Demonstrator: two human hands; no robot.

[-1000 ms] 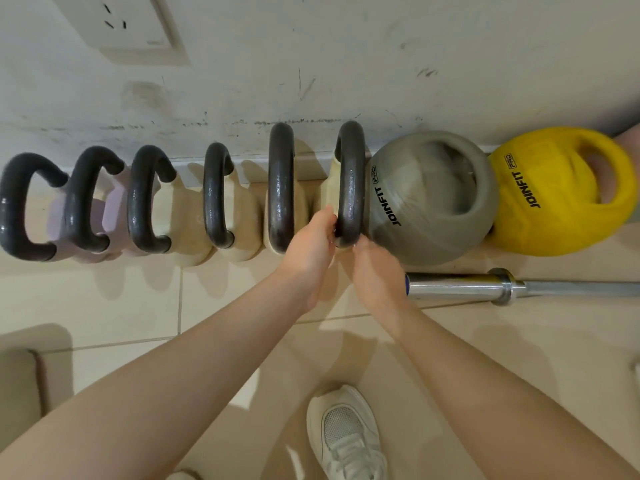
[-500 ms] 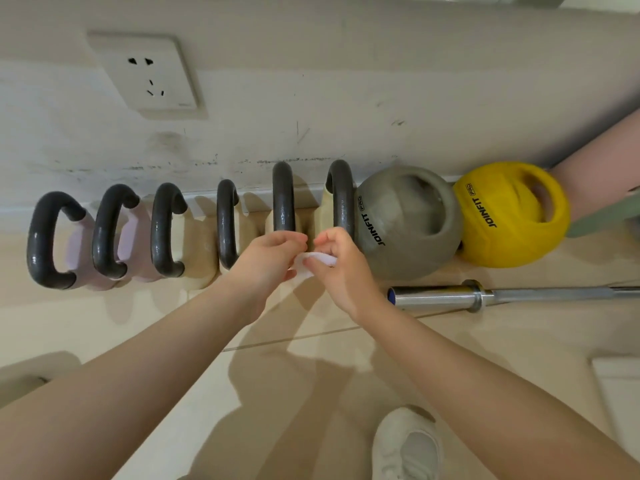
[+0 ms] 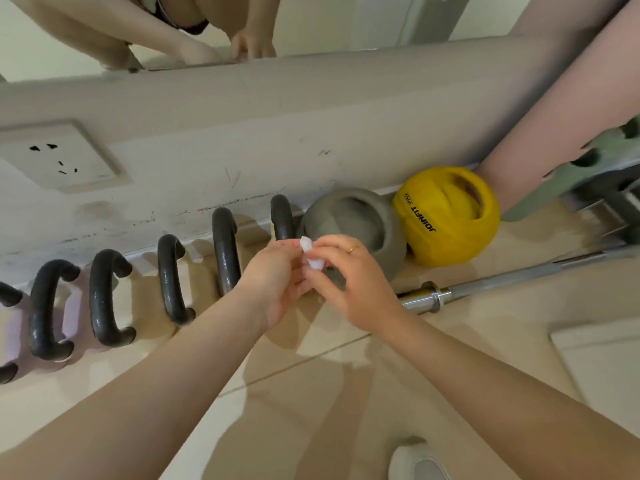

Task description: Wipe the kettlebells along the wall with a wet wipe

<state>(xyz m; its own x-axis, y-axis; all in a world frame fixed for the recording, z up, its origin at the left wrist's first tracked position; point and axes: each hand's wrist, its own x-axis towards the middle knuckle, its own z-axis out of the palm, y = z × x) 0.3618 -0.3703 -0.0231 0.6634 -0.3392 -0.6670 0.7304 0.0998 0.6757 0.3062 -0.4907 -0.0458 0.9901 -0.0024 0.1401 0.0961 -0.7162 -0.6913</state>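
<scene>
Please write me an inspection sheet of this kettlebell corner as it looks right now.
Surface: beige tiled floor, shadowed under the arms.
Job's things: a small bunched white wet wipe; dark-handled kettlebells lined along the wall, then a grey kettlebell and a yellow kettlebell.
Clutter: a steel barbell lying on the floor before the grey and yellow kettlebells; a white shoe at the bottom edge.
Hands: left hand and right hand both pinch the wipe, above the floor, off the kettlebells.
Cables: nothing seen.
Surroundings: scuffed wall with a socket; a mirror above it; a green frame at right.
</scene>
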